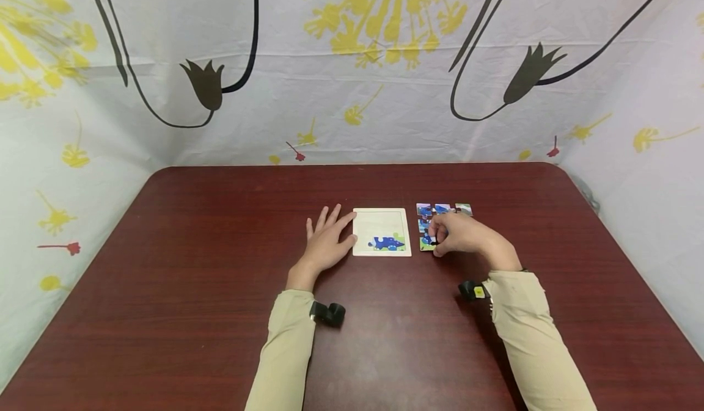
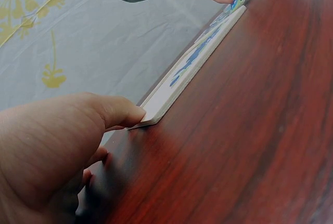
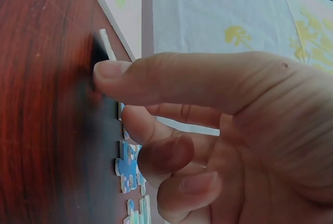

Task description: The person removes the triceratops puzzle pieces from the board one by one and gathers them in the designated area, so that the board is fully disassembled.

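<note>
A square white puzzle tray (image 1: 379,221) lies flat on the table. In its lower right, joined puzzle pieces (image 1: 387,242) show a blue, dinosaur-like figure over green. My left hand (image 1: 326,246) rests at the tray's left side with fingers spread; its thumb (image 2: 125,112) touches the tray's corner. To the right of the tray, my right hand (image 1: 462,234) is over loose pieces, with thumb and fingertips at a green-and-blue puzzle piece (image 1: 426,243) in the nearest row. The left wrist view shows that piece tilted between those fingertips. The right hand covers part of the group.
Several loose puzzle pieces (image 1: 424,210) lie in rows right of the tray. All this sits on a dark red wooden table (image 1: 220,264) with rounded far corners. Behind and beside it hangs a white patterned cloth (image 1: 330,112).
</note>
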Demonstrator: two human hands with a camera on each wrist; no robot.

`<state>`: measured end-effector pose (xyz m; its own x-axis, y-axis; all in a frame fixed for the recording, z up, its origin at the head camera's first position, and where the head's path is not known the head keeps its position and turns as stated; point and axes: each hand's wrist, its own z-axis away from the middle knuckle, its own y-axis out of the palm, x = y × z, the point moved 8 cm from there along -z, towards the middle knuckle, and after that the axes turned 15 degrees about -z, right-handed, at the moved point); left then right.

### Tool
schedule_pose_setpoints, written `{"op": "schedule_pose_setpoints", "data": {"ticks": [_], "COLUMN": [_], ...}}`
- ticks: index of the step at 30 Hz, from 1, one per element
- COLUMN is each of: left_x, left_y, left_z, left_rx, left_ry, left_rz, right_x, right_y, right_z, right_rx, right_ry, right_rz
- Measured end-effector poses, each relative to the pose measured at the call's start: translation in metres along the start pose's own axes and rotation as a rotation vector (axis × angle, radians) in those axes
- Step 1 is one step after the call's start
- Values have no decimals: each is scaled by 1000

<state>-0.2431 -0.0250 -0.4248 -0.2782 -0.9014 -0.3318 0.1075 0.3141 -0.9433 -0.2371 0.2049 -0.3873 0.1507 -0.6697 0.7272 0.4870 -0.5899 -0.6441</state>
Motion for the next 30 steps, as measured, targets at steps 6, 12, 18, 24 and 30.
{"op": "schedule_pose_setpoints", "data": {"ticks": [6, 12, 18, 24, 30], "left_x": [0, 0, 0, 0, 0], "left_y": [1, 0, 0, -1, 0], "left_z": [0, 0, 1, 1, 1], "left_rx": [-3, -3, -5, -7, -7], "left_ry": [2, 3, 5, 8, 5], "left_rz": [0, 3, 5, 5, -4], "right_x": [-4, -6, -6, -4, 0], "right_y": [1, 2, 3, 3, 2], "right_z": [-1, -2, -2, 0, 2], "right_rx": [3, 9, 14, 7, -5], "right_ry": [26, 40, 47, 66, 47], "right_rz": [16, 11, 12, 34, 23]}}
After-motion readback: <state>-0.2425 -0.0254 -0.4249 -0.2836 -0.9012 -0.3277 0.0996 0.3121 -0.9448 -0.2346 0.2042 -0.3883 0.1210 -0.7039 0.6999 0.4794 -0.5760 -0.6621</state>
